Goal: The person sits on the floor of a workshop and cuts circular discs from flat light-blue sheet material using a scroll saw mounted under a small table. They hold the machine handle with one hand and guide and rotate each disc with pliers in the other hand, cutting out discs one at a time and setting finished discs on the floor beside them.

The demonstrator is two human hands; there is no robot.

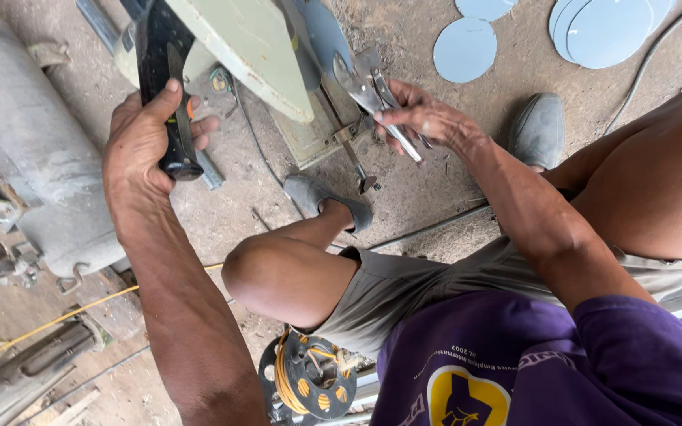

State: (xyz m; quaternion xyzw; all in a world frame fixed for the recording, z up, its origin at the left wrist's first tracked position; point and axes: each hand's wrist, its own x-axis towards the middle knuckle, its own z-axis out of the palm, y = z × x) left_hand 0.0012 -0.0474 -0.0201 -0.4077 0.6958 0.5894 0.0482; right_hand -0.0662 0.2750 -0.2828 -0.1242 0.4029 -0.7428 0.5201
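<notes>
Floor: dirt workshop floor (436, 197), blue discs (465, 49) at upper right, grey tank (33, 142) at left.
Left hand (140, 142): my fingers wrap the saw's black handle (169, 95), upper left.
Right hand (428, 118): my fingers are closed on locking pliers (372, 91), top centre, beside the saw guard (246, 47).
Doing it well: I judge a steady handle grip and firmly clamped pliers matter most.
</notes>
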